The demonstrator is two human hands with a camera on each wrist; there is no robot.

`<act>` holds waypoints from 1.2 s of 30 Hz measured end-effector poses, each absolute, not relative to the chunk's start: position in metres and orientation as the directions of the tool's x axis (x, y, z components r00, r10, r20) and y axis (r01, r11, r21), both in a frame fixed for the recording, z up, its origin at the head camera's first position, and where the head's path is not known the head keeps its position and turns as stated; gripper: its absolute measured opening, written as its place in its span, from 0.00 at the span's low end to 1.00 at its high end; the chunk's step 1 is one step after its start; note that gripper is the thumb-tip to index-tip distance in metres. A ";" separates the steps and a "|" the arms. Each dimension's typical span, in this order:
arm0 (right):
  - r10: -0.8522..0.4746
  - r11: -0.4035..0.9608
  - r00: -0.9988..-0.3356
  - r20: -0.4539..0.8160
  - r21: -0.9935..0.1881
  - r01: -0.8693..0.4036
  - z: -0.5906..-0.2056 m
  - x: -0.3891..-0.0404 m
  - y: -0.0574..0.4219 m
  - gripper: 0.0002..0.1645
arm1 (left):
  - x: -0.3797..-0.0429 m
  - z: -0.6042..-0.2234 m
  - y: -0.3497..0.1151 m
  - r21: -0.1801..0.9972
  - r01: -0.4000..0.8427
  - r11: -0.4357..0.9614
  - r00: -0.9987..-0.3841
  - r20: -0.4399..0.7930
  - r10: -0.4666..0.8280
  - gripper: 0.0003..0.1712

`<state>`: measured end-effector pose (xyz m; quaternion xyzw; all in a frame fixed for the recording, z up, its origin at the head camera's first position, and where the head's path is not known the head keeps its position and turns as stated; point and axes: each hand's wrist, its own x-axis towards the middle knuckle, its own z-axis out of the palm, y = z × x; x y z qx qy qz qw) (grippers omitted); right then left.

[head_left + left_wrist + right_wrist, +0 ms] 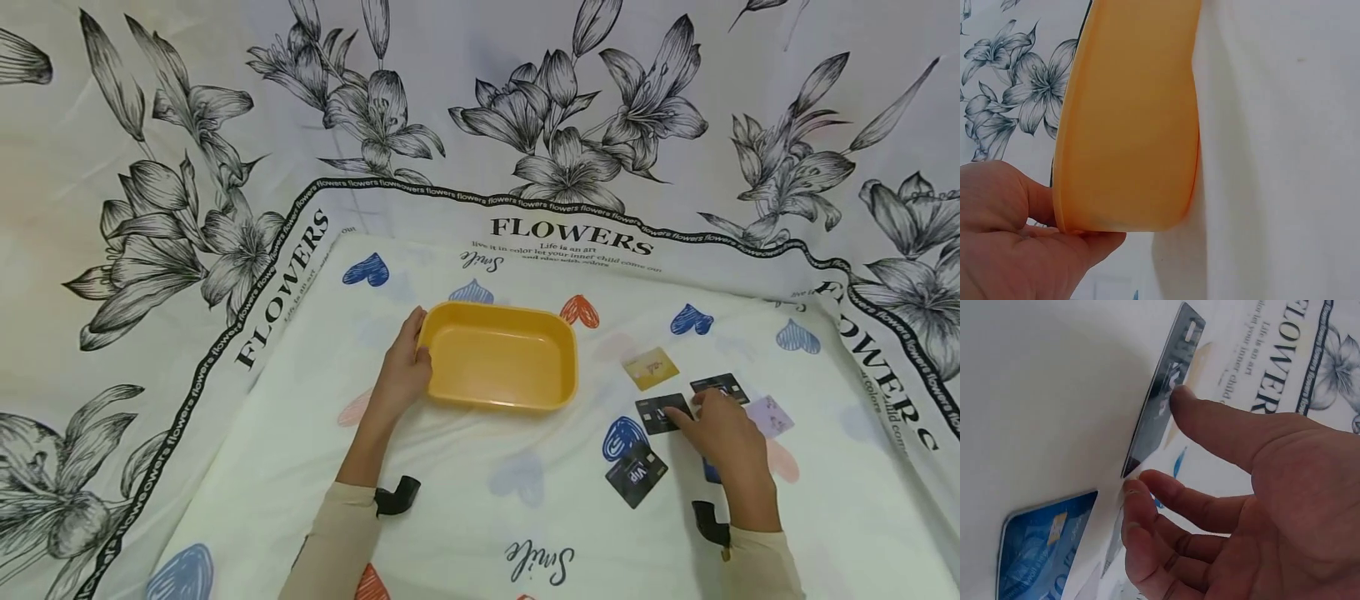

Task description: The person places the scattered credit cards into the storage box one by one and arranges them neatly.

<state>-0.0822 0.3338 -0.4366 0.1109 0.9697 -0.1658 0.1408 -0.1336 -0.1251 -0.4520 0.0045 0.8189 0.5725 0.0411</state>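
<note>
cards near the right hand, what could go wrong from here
The thin black card at the thumb of the right hand might slip while being picked up. Another black card lies close to the fingers and could get nudged along. The left hand grips only one end of the yellow tray, so a pull might tilt it.

Yellow tray (498,358): 1. Right of the tray: black cards (636,475), 3; gold card (650,368), 1; lilac card (771,416), 1; blue card (1038,550), 1. Left hand (403,373): 1; right hand (727,437): 1.
</note>
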 end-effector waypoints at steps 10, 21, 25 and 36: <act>0.172 0.895 -0.921 -0.349 -0.335 0.294 -0.442 -0.083 0.335 0.40 | -0.129 -0.456 -0.125 0.934 -0.042 0.355 -0.996 -0.066 0.057 0.40; 0.065 0.883 -0.961 -0.270 -0.432 0.182 -0.417 -0.082 0.329 0.31 | -0.130 -0.454 -0.125 0.936 0.009 0.352 -0.997 -0.021 0.081 0.39; 0.046 0.870 -0.962 -0.270 -0.462 0.171 -0.407 -0.087 0.326 0.33 | -0.130 -0.454 -0.125 0.939 0.012 0.343 -0.997 -0.015 0.077 0.39; 0.003 0.699 -0.989 -0.145 -0.707 0.106 -0.380 -0.122 0.283 0.32 | -0.132 -0.456 -0.129 0.946 -0.001 0.323 -0.997 -0.027 0.076 0.41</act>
